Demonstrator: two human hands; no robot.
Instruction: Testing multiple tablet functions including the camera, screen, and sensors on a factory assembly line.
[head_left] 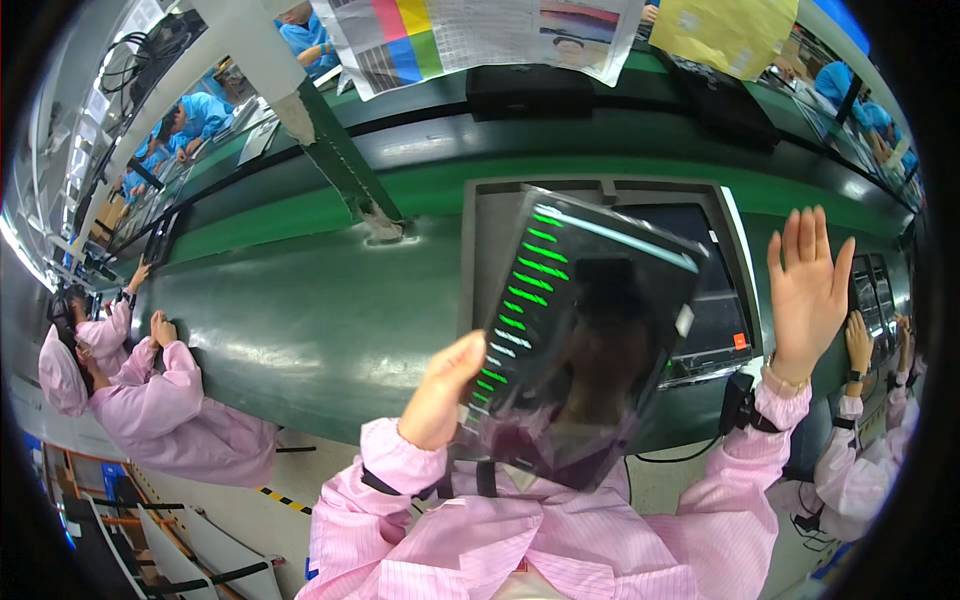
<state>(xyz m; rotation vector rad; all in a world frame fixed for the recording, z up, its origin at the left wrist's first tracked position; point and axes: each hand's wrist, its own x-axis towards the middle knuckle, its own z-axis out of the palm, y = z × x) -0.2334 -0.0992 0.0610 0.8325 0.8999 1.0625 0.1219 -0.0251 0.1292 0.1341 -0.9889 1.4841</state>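
In my left hand (447, 388) I grip a dark tablet (600, 330) by its left edge, tilted in front of my chest. Its glossy screen is lit, with rows of green and white lines along the left side and a pale bar across the top. My right hand (808, 290) is raised to the right of the tablet, fingers stretched out, holding nothing. Behind the tablet, a grey tray (482, 225) lies on the green bench, partly covered from view. Inside it rests a dark flat panel (712, 305) with an orange sticker.
The green bench (270, 300) runs across, with a chipped green post (340, 150) at centre left. Printed sheets (490, 40) and a yellow sheet (725, 35) hang at the top. People in pink (180, 400) sit left and right; others in blue work beyond.
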